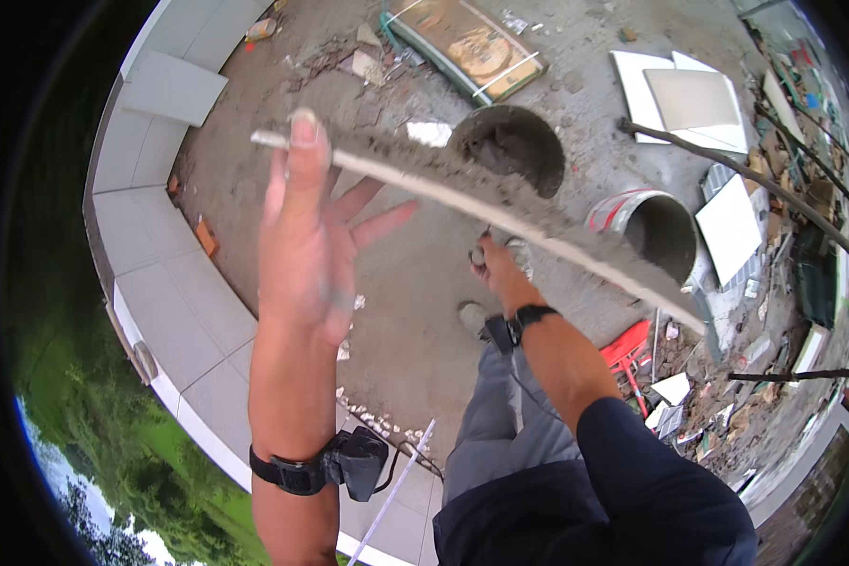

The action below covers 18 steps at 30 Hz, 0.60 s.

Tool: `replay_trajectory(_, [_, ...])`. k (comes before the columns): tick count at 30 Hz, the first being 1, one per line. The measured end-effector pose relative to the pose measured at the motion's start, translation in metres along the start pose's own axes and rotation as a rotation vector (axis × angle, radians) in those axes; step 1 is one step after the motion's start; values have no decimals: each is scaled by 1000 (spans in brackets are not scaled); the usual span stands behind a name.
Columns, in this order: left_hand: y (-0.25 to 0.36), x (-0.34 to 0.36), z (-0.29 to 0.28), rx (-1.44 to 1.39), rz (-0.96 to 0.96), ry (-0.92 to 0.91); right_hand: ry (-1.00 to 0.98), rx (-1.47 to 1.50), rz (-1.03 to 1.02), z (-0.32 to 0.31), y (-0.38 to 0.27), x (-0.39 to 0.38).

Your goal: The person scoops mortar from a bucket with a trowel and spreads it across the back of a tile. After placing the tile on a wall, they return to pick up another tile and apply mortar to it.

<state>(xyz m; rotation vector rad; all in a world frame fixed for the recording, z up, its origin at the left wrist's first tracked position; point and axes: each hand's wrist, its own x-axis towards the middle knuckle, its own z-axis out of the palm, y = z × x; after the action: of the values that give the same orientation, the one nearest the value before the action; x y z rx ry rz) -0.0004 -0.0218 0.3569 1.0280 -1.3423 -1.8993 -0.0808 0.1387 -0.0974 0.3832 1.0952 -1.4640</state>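
Note:
My left hand (307, 255) grips one end of a long pale tile (481, 212), its thumb over the edge and its fingers spread beneath. The tile shows nearly edge-on and slants down to the right. Grey wet mortar (528, 203) lies in a rough layer along its far side. Below the tile's middle, my right hand (500, 269) is closed around something small and dark that I cannot make out. Just beyond the tile stands a dark bucket (554, 156) with mortar inside. Near the tile's right end, a white bucket (611, 209) lies tilted.
Pale tiles line a low wall (174, 302) on the left, with greenery beyond. A strapped tile pack (443, 42) lies at the back. White tile pieces (632, 80), dark rods (774, 179), a red dustpan or broom head (627, 344) and rubble (698, 415) fill the right.

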Motion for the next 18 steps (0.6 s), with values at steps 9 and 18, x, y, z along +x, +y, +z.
replay_trajectory(9, [6, 0, -3, 27, -92, 60, -120, -358, 306, -39, -117, -253])
replay_trajectory(18, [5, 5, -1, 33, -146, 149, 16, -1212, 115, -145, -245, -394])
